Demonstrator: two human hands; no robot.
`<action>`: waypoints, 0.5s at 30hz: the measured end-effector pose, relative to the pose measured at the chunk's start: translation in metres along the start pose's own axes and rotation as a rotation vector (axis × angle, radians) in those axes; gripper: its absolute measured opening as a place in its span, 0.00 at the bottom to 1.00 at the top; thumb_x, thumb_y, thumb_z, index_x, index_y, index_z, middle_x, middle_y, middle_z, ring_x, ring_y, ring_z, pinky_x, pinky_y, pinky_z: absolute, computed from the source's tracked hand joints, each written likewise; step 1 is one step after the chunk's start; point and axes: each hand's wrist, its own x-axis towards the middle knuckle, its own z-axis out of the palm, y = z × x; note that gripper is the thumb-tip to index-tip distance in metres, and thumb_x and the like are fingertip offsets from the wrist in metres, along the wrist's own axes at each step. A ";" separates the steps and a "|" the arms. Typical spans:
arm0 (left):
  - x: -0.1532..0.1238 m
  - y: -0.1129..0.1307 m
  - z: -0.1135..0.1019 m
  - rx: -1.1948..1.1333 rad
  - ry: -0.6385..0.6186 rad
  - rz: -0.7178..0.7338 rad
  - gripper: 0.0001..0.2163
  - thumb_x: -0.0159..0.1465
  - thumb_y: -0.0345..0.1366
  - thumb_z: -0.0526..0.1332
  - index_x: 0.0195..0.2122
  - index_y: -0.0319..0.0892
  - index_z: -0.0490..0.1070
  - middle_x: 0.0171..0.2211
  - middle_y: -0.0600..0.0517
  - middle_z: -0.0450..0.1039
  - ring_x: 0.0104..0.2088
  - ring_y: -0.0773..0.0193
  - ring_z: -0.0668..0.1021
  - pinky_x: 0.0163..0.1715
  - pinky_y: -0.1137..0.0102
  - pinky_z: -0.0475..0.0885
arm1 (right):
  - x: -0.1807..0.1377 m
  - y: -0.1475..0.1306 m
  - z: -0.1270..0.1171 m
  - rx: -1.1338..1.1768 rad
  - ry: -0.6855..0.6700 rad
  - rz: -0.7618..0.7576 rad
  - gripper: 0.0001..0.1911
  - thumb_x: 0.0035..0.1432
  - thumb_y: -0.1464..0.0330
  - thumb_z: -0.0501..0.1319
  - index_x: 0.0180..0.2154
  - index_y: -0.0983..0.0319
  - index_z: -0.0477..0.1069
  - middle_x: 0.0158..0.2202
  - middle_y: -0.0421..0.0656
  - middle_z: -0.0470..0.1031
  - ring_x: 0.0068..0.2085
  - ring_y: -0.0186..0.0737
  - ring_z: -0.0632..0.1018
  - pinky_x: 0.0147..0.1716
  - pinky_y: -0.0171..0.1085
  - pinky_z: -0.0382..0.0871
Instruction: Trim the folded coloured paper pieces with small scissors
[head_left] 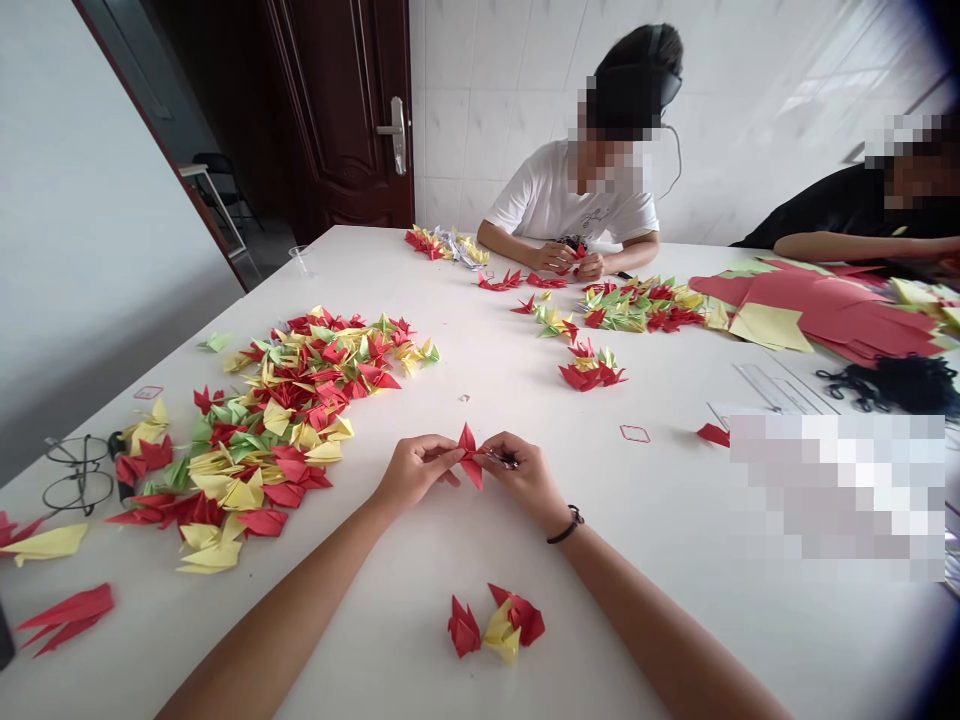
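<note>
A red folded paper crane is held between my two hands above the middle of the table, its points up and down. My left hand pinches its left side between thumb and fingers. From the other side, my right hand grips its right edge, and something small and shiny, too small to make out, shows by those fingers. Closer to me lie two red paper cranes and a yellow paper crane between my forearms. To the left spreads a large pile of red, yellow and green cranes.
Glasses lie at the left. Across the white table, a person in a white shirt handles a red folded piece. Another person's dark sleeve is at right, near red paper sheets, a ruler and black cord.
</note>
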 end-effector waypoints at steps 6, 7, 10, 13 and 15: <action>-0.002 0.002 0.002 -0.014 -0.010 0.001 0.13 0.51 0.43 0.62 0.32 0.38 0.74 0.30 0.49 0.76 0.22 0.66 0.76 0.25 0.70 0.73 | 0.000 0.001 -0.001 -0.071 -0.058 -0.014 0.08 0.50 0.64 0.57 0.27 0.63 0.68 0.19 0.37 0.62 0.21 0.30 0.59 0.21 0.31 0.55; -0.002 0.002 0.002 -0.023 -0.009 0.005 0.13 0.51 0.42 0.62 0.31 0.38 0.74 0.30 0.49 0.76 0.23 0.66 0.76 0.25 0.70 0.73 | 0.000 0.001 -0.001 -0.082 -0.056 -0.019 0.08 0.50 0.65 0.57 0.26 0.63 0.68 0.19 0.37 0.62 0.21 0.30 0.59 0.21 0.31 0.55; -0.002 0.001 0.002 -0.037 0.001 0.012 0.12 0.51 0.42 0.62 0.31 0.38 0.74 0.29 0.49 0.76 0.23 0.66 0.76 0.26 0.70 0.74 | -0.002 0.000 -0.001 -0.102 -0.030 -0.050 0.07 0.49 0.65 0.57 0.26 0.62 0.67 0.19 0.36 0.61 0.21 0.30 0.59 0.20 0.31 0.54; -0.001 0.000 0.000 -0.008 0.016 0.009 0.11 0.51 0.41 0.61 0.29 0.37 0.74 0.28 0.49 0.75 0.23 0.65 0.76 0.27 0.70 0.73 | -0.002 0.000 0.000 -0.113 -0.025 -0.068 0.06 0.49 0.66 0.57 0.26 0.62 0.66 0.19 0.36 0.62 0.21 0.29 0.59 0.20 0.31 0.55; 0.000 0.000 0.000 0.029 0.011 0.002 0.11 0.51 0.41 0.61 0.28 0.38 0.73 0.26 0.50 0.75 0.24 0.65 0.76 0.27 0.70 0.72 | -0.002 -0.001 0.000 -0.120 -0.029 -0.067 0.06 0.49 0.67 0.57 0.25 0.62 0.66 0.19 0.36 0.62 0.21 0.29 0.59 0.20 0.31 0.55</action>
